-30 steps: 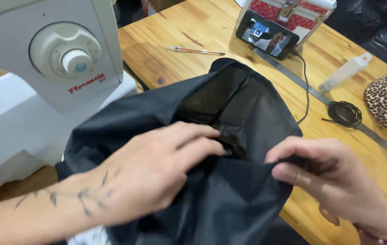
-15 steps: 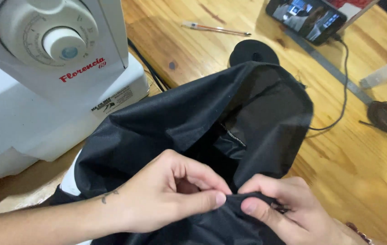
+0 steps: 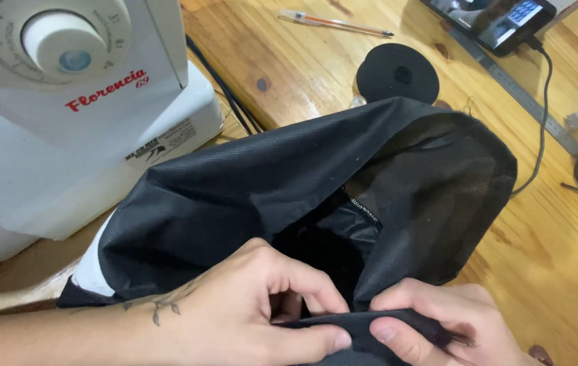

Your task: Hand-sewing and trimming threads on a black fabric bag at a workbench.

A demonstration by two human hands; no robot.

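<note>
A large piece of black woven fabric (image 3: 248, 183), folded into an open pouch shape, lies on the wooden table (image 3: 289, 61) directly beyond both hands, its near edge gathered at the bottom of the view. The left hand (image 3: 248, 312) pinches that near edge between thumb and curled fingers, the knuckles raised above the cloth. The right hand (image 3: 438, 318) grips the same edge just beside the left, thumb pressed on top of a folded strip of the fabric, so the two thumbs nearly meet. Inside the opening, just past the fingers, a darker, shinier inner layer shows, with a short stitched line at its upper rim. A small patch of white material shows under the fabric to the left of the left wrist.

Beyond the left hand and to its left stands a white sewing machine (image 3: 65, 122) with a round dial on its side; the fabric's left part lies against its base. A black cable (image 3: 231, 102) runs from beside the machine under the cloth. Farther beyond the hands, a flat round black disc (image 3: 397, 71) rests on the table near the fabric's far edge. Past it lie a pen (image 3: 333, 22) and a dark phone (image 3: 489, 20) with a lit screen, a cord (image 3: 541, 115) trailing from it toward the right. A metal ruler (image 3: 516, 88) lies alongside that cord.
</note>
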